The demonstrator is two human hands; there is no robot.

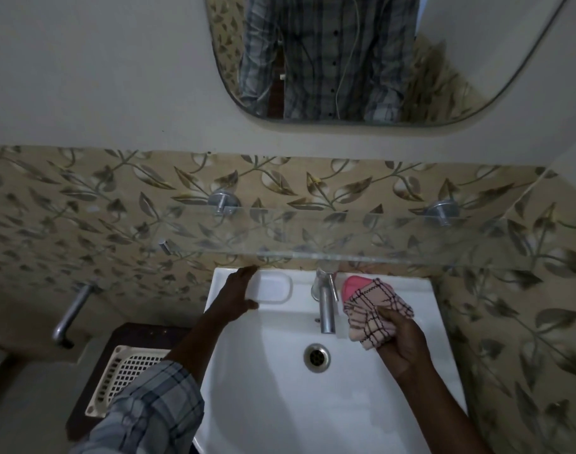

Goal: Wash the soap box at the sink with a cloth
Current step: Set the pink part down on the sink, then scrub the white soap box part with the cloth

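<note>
Soap box (pixel 273 290) sat on sink (pixel 424 309) back-left ledge, left of tap (pixel 326 309). My L hand (pixel 239 298) gripped its left end, fingers curled round it. R hand (pixel 401 342) pinched bunched checked cloth (pixel 375 309), right of tap.

Soap box (pixel 273 289) on sink (pixel 437 309) ledge left of tap (pixel 326 306), cloth (pixel 375 312) right

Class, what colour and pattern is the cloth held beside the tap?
The cloth is pale pink with dark check lines; head view.
</note>
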